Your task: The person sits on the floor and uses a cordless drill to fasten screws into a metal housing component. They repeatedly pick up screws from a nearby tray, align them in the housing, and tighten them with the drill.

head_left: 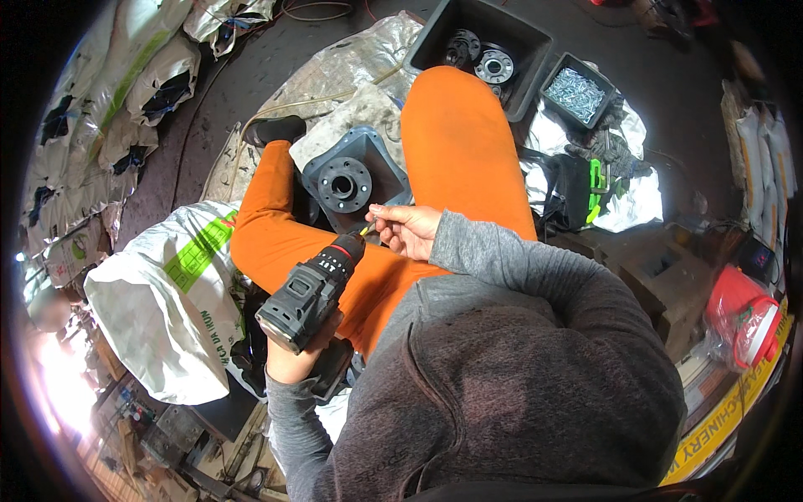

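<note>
My left hand [294,356] grips the handle of a black and grey cordless drill [311,289], its chuck pointing up and right over my orange trouser leg. My right hand [407,228] pinches a small screw [373,214] at the drill's bit tip [362,229]. Just beyond the tip, between my legs, lies a grey metal housing [351,180] with a round flanged bore.
A black bin [520,46] holds round metal flanges, and beside it a smaller bin of screws [574,92]. A white sack [171,301] lies at my left. Grey gloves and a green tool [598,188] sit at right, a red container [740,314] farther right.
</note>
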### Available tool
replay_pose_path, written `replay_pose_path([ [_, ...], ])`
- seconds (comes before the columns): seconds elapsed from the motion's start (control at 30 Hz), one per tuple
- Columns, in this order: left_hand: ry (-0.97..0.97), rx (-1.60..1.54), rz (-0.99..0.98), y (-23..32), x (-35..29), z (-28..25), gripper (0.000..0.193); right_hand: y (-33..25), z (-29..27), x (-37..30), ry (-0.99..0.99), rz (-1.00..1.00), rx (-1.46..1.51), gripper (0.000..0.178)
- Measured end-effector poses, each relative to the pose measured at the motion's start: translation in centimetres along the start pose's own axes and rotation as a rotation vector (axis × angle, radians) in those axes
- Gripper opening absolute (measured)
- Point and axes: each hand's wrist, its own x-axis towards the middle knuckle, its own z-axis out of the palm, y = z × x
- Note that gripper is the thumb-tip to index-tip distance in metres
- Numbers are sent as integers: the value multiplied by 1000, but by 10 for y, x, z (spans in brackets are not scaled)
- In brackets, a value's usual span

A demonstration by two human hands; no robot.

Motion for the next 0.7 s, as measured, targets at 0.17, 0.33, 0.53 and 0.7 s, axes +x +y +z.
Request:
replay_pose_path([
  [0.17,17,526,283,11,12,8,46,0,6,2,18,-24,82,22],
  [0.33,-19,398,143,22,19,10,53,-3,7,11,56,-19,88,23],
  [0.53,-118,315,85,17,32,-2,44,-3,6,15,-20,-36,108,25],
  [0.7,1,363,138,16,39,7,46,-6,5,24,17,-93,70,24],
])
